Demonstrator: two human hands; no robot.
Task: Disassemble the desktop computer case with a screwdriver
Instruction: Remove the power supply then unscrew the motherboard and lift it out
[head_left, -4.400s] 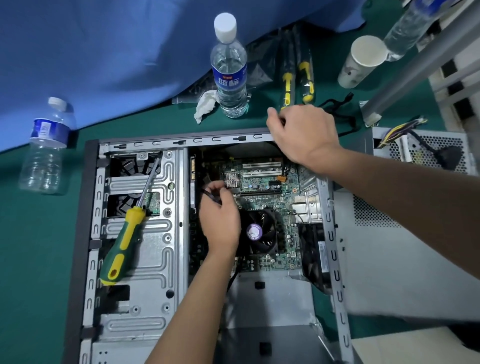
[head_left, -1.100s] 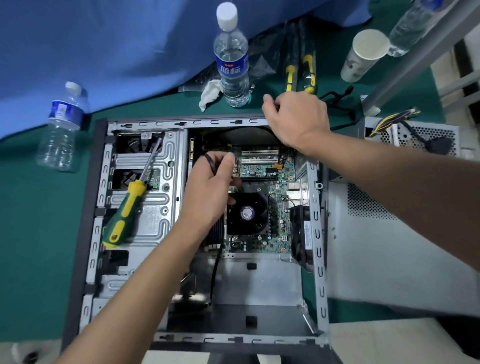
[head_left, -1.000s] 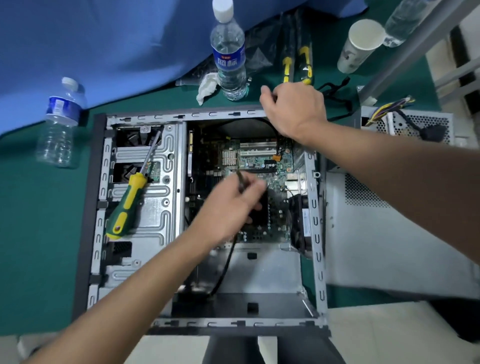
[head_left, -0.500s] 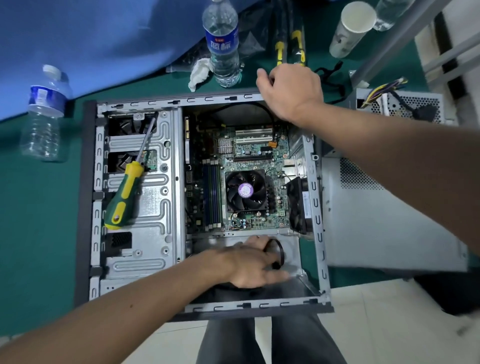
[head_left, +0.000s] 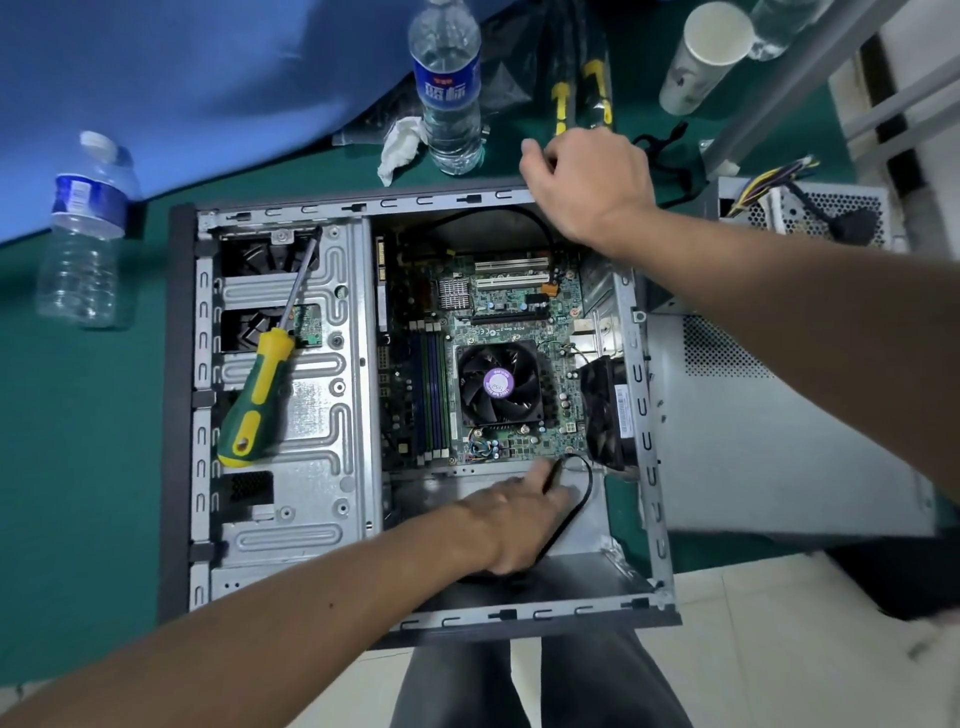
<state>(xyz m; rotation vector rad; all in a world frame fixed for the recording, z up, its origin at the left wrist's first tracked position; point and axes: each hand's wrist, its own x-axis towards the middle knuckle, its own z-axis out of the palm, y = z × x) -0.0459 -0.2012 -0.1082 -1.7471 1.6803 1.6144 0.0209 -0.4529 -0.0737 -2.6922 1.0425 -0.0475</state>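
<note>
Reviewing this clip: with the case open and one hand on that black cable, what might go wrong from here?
1. The left hand holds a black cable looping beside the motherboard; a tug might snag board parts.
2. The screwdriver lies loose on the drive cage; jostling the case may roll it off.
3. The water bottle stands near the right hand; a knock could tip it.

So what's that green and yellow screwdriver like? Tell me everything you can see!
The screwdriver has a chunky handle, dark green with yellow patches, that looks like plastic or rubber, and a thin shiny metal shaft. It lies flat and slanted on the grey metal drive cage in the left part of the open computer case. Its handle points toward the person and its tip points away, over a dark opening. Neither hand touches it.
</note>
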